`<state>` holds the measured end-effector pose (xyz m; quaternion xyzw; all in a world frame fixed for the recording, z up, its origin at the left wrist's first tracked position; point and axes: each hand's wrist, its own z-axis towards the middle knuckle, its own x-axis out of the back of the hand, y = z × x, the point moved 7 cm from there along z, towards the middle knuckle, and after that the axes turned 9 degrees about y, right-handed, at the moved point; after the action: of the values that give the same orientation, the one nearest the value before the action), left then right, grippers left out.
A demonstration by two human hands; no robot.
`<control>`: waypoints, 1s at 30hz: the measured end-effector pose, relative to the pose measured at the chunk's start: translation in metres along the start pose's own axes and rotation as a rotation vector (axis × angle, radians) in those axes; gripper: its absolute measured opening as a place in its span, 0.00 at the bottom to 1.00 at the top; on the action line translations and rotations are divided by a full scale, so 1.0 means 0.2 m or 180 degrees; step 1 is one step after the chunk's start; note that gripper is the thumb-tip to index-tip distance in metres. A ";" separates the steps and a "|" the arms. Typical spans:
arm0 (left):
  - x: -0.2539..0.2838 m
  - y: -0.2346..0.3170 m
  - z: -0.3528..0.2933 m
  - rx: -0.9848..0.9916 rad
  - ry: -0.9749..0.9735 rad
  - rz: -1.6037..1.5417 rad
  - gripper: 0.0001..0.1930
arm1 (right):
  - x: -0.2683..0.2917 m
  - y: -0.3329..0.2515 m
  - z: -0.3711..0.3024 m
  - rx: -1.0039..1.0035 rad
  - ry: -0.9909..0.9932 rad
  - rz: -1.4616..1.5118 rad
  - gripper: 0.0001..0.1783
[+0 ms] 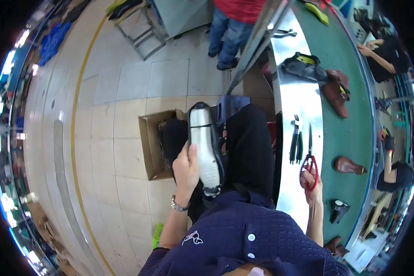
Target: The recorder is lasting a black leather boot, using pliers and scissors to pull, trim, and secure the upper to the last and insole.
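My left hand (pixel 187 170) grips a black shoe upper on a last (pixel 203 152) by its edge. Its pale underside faces up, with a dark band across it, above my lap. Over the metal ledge, my right hand (pixel 311 186) has its fingers in the red handles of a pair of scissors (pixel 310 138), whose blades point away from me. Beside the scissors lie pliers (pixel 296 140) with black handles.
An open cardboard box (pixel 148 152) stands by my left leg. The green belt (pixel 329 138) at the right carries a brown boot (pixel 336 94), a brown shoe piece (pixel 349 165) and a black one (pixel 339 211). A person in jeans (pixel 230 39) stands ahead; others sit across the belt.
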<state>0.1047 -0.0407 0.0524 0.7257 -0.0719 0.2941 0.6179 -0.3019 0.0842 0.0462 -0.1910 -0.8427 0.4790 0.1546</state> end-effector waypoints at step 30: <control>0.00 0.21 0.04 -0.1370 0.0757 0.0434 0.26 | -0.90 -0.20 -0.25 0.0377 -0.1476 -0.2151 0.20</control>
<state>0.0883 -0.0576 0.0871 0.5312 -0.1084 0.3963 0.7410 -0.1292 0.0186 0.0908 0.2186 -0.8415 0.4793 0.1199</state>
